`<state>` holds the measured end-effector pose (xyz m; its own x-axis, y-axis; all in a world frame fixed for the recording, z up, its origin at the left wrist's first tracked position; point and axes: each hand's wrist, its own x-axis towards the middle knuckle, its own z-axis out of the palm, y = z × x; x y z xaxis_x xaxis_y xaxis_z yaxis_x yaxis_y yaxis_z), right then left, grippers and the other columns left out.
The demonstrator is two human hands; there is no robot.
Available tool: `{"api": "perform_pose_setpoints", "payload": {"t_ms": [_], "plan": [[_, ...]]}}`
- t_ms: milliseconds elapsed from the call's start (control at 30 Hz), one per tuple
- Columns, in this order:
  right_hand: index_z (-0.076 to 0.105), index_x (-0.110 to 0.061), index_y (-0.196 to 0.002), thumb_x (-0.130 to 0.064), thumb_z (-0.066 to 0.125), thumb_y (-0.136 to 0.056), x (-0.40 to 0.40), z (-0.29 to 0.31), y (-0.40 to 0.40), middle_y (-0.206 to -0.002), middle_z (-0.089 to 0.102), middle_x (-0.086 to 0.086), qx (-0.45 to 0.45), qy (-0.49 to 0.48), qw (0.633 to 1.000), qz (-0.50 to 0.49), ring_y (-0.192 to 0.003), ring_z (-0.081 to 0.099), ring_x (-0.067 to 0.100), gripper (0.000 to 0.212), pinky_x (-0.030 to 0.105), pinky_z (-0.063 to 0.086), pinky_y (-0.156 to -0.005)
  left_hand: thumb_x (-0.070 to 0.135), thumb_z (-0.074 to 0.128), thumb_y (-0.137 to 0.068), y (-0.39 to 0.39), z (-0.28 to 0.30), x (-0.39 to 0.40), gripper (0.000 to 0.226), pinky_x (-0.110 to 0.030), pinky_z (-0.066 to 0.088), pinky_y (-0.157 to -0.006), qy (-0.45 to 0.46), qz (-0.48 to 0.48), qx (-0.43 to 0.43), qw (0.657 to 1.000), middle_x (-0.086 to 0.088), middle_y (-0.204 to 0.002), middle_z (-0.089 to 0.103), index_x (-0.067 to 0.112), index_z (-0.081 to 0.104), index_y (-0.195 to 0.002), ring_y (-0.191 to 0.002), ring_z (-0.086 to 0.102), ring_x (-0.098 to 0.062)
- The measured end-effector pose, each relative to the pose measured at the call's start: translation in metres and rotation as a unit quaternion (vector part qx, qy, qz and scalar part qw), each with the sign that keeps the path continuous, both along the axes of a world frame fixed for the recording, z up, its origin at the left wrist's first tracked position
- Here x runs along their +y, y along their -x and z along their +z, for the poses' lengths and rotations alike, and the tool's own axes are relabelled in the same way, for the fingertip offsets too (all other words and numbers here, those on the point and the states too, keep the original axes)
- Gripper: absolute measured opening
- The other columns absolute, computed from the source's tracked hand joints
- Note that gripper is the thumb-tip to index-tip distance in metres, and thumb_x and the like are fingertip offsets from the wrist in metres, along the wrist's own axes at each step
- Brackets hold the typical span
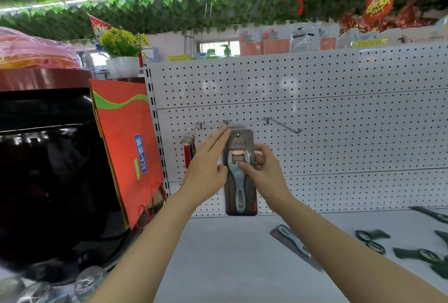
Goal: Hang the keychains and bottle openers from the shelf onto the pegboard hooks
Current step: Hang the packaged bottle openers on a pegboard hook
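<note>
Carded bottle opener at the middle pegboard hook, both hands on it.

White pegboard (339,113) behind, pale shelf (230,254) below. Carded bottle opener (240,171): dark backing card, grey handle, metal head, hang hole at the top; more cards appear stacked behind it. Card top sits at the middle hook (226,122); can't tell if seated. Right hand (264,169) pinches the card, thumb on the opener's neck, fingers curled round the right edge. Left hand (208,159) flat, fingers straight against the card's left edge, gripping nothing. Keychains (189,147) hang from the left hook. Another carded opener (295,244) and dark green openers (371,237) lie on the shelf at right.
</note>
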<state>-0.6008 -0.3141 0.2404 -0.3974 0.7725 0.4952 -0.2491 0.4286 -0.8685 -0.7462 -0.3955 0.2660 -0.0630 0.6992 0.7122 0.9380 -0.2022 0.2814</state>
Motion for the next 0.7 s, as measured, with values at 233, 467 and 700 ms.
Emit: {"api": "perform_pose_setpoints", "payload": {"t_ms": [233, 467, 700], "plan": [[0.052, -0.023, -0.109, -0.014, 0.07, -0.088, 0.019, -0.006, 0.016, -0.097, 0.074, 0.003, -0.023, 0.019, 0.999, -0.012, -0.087, 0.072, 0.02, 0.029, 0.037, 0.058, -0.078, 0.003, 0.056, -0.088, 0.004, 0.006, 0.022, 0.08, -0.025, 0.024, -0.115, 0.075, 0.035, 0.0, 0.997, 0.01, -0.164, 0.012, 0.018, 0.019, -0.158, -0.148, 0.017, -0.014], [0.051, -0.023, -0.117, -0.015, 0.069, -0.088, 0.037, -0.001, 0.026, -0.102, 0.066, 0.001, -0.096, -0.009, 0.992, -0.077, -0.09, 0.066, 0.014, 0.035, 0.032, 0.055, -0.078, 0.014, 0.058, -0.091, 0.007, 0.009, 0.035, 0.079, -0.041, 0.032, -0.117, 0.106, 0.045, -0.004, 0.993, 0.008, -0.163, 0.011, 0.015, 0.016, -0.158, -0.148, 0.018, -0.018], [0.053, -0.016, -0.121, -0.019, 0.071, -0.087, 0.048, -0.002, 0.022, -0.103, 0.064, 0.001, -0.142, -0.038, 0.982, -0.12, -0.086, 0.064, 0.013, 0.039, 0.028, 0.055, -0.076, 0.02, 0.059, -0.094, 0.012, 0.005, 0.04, 0.08, -0.038, 0.038, -0.113, 0.091, 0.047, 0.006, 0.995, 0.011, -0.165, 0.005, 0.018, 0.012, -0.159, -0.148, 0.02, -0.015]]}}
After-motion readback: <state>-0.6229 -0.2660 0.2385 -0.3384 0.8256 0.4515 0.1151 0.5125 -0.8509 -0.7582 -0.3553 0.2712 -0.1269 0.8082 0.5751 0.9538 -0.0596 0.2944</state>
